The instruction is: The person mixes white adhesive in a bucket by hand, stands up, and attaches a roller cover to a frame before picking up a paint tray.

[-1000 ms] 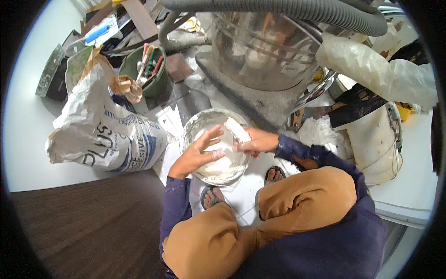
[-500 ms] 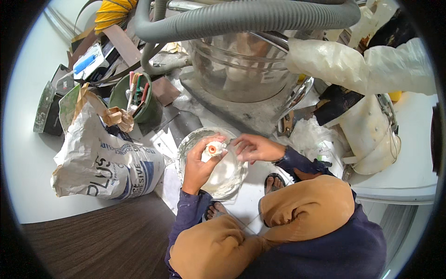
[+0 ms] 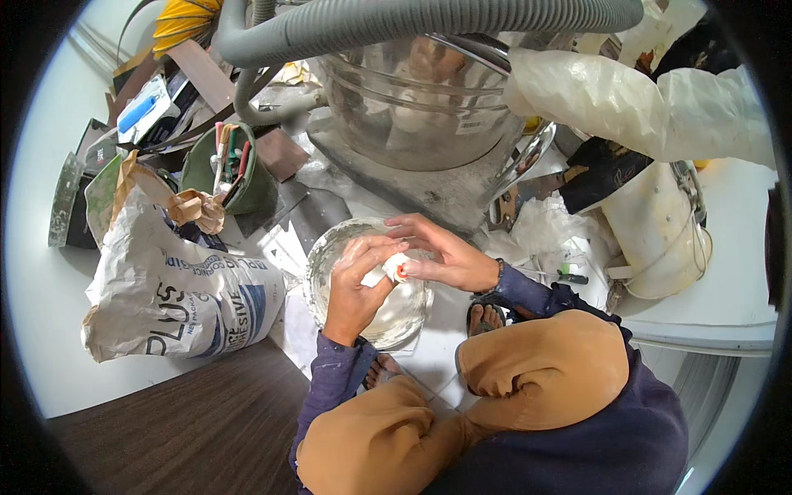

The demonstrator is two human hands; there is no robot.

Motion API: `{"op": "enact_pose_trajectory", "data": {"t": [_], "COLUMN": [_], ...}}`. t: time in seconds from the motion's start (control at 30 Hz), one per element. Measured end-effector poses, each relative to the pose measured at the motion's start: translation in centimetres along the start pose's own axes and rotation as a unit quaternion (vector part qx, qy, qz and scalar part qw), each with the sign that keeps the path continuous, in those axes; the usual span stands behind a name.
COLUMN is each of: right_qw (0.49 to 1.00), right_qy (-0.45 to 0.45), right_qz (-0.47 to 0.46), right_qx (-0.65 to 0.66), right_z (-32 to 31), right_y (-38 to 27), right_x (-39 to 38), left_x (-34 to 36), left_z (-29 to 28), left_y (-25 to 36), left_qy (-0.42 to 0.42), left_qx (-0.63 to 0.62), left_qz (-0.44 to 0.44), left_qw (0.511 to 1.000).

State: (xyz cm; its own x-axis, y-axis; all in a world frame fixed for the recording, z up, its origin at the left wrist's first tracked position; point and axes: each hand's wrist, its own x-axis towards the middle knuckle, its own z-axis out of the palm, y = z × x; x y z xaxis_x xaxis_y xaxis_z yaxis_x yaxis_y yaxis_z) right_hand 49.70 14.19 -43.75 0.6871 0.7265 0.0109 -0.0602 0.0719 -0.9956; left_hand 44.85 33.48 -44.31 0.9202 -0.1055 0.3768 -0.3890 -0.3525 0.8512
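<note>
My left hand (image 3: 356,280) grips a small white cylinder, apparently a roller cover (image 3: 395,268), with orange at its end. My right hand (image 3: 445,257) has curved fingers around the same cylinder, its thumb pressed at the orange end. Both hands are over a round bucket (image 3: 322,295) whose rim and inside are smeared with white material; much of its inside is hidden by my hands. My feet in sandals (image 3: 483,320) are beside the bucket, below my bent knees.
A paper sack (image 3: 177,301) leans at left, below a green bucket of tools (image 3: 243,194) and piled scraps. A vacuum with a clear drum (image 3: 388,115) and grey hose (image 3: 429,18) stands ahead. Plastic-wrapped tubing (image 3: 619,107), crumpled plastic and a pale container (image 3: 660,239) are at right.
The cylinder passed from my right hand to my left, turning its orange end up. My right hand then pulled away and has now returned onto it. The view shifted slightly.
</note>
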Motion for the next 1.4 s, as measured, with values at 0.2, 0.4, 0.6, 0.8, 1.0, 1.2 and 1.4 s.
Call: {"op": "enact_pose_trajectory", "data": {"t": [0.2,0.4,0.6,0.8,1.0,1.2,1.4], "right_qw": [0.992,0.987,0.996,0.986,0.973,0.973,0.971], "right_qy": [0.054,0.098,0.052,0.13,0.166,0.149,0.179], "right_qz": [-0.052,0.128,0.066,0.103,0.155,0.175,0.135], "right_qx": [-0.1,-0.025,-0.009,0.011,-0.027,-0.032,-0.081], "right_z": [-0.1,0.0,-0.4,-3.4,-5.0,-4.7,-6.0], "right_y": [1.2,2.3,2.1,2.1,3.0,4.1,6.2], "right_x": [0.7,0.3,-0.1,-0.4,-2.5,-2.7,-3.5], "left_x": [-0.3,-0.9,-1.3,-1.7,-3.3,-4.1,-4.8], "left_z": [0.3,0.8,1.0,-2.3,-3.2,-1.3,0.9], "left_y": [-0.6,-1.4,-3.0,-2.4,-2.2,-3.0,-6.4], "left_qy": [-0.026,-0.043,0.087,0.235,0.248,0.176,0.144], "left_qx": [0.035,-0.045,-0.411,-0.565,-0.415,-0.21,-0.078], "left_qz": [-0.009,-0.063,-0.3,-0.361,-0.426,-0.435,-0.389], "left_qw": [0.999,0.996,0.857,0.704,0.765,0.858,0.907]}}
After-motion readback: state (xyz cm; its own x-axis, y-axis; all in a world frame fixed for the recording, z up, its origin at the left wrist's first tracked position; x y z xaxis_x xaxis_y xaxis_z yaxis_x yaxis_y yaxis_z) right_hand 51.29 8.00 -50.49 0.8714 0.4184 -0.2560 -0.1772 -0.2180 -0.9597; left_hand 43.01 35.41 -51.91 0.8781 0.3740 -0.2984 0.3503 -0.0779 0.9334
